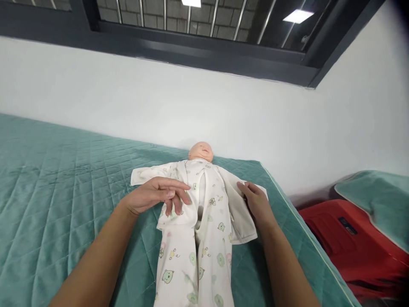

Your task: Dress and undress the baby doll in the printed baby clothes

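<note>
A baby doll lies on its back, head near the wall. It wears a white baby jacket and white printed trousers with small green animal figures. The jacket's front is spread, its right flap folded outward with the plain inside showing. Over the left side of the doll's chest, my left hand is open, fingers stretched loosely above the cloth. My right hand has its thumb and fingers closed on the jacket near the right sleeve. Part of that sleeve is hidden behind the hand.
Under the doll is a green quilted bed cover. A white wall rises behind it, below a dark window frame with metal bars. Past the bed's right edge stands a red plastic chair with a green cloth over it.
</note>
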Motion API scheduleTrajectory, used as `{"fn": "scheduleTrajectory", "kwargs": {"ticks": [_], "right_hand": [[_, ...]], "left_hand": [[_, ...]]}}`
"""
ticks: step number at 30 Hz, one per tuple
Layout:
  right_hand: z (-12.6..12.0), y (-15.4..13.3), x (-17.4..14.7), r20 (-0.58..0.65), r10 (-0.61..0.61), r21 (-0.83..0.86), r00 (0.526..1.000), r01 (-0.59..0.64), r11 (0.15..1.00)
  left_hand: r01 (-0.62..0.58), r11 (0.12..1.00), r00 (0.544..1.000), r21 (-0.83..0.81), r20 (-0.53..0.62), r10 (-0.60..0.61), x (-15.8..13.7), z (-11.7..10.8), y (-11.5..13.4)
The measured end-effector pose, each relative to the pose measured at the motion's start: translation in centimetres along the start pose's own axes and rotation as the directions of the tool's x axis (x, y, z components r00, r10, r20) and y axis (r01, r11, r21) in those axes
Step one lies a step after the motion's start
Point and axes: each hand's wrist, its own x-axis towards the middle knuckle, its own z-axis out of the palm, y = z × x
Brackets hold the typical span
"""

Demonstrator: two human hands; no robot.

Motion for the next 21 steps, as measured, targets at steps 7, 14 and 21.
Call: {"fn": "scheduleTrajectory", "kwargs": {"ticks": [7,14,21], "right_hand": [[-0.1,-3.3,-1.5,0.299,-0.12,0.469,0.947,-0.037,0.883],[0.5,-3.1,-2.3,0.439,-0.21,0.605,0.873,-0.115,0.788],[1.8,-3.2,-3.0,0.512,-0.157,0.478,0.844,-0.128,0.869]], "left_hand": [[-0.153,0.98,0.968,-0.131,-0.218,0.122,0.9,0.2,-0.5],[-0.198,0.966,0.647,0.166,-0.718,0.257,2.5,-0.4,-1.3],[0.114,0.794,0.66,0.597,-0.643,0.389,3.5,0.6,-2.1]]}}
